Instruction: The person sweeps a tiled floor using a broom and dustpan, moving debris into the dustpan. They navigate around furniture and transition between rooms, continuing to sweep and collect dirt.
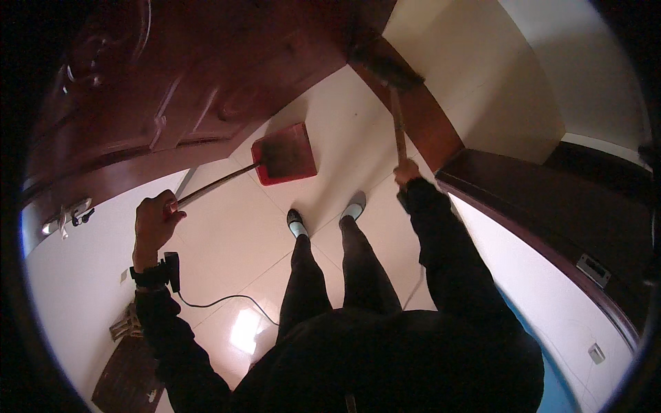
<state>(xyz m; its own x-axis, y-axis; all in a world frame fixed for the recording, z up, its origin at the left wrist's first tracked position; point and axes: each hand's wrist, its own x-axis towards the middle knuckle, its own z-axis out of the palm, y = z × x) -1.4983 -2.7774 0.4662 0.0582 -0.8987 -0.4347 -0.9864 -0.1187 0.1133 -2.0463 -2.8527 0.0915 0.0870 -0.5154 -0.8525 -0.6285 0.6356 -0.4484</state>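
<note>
My left hand (157, 224) is closed around the end of a long dustpan handle. The red dustpan (308, 153) rests on the tiled floor ahead of my feet, its inside dark with shadow. With my right hand (407, 171) I grip the pale handle of a broom (399, 134). The dark bristle head of the broom (394, 71) is at the far right, by the brown wooden strip along the wall base. It looks raised or against that strip; which one I cannot tell.
A dark red panelled door (206, 76) stands at the far left, keys hanging at its lock (77, 217). A dark door frame (551, 199) lies to the right. At the lower left are a brown box-like thing (127, 375) and a cable (227, 297) from my wrist strap.
</note>
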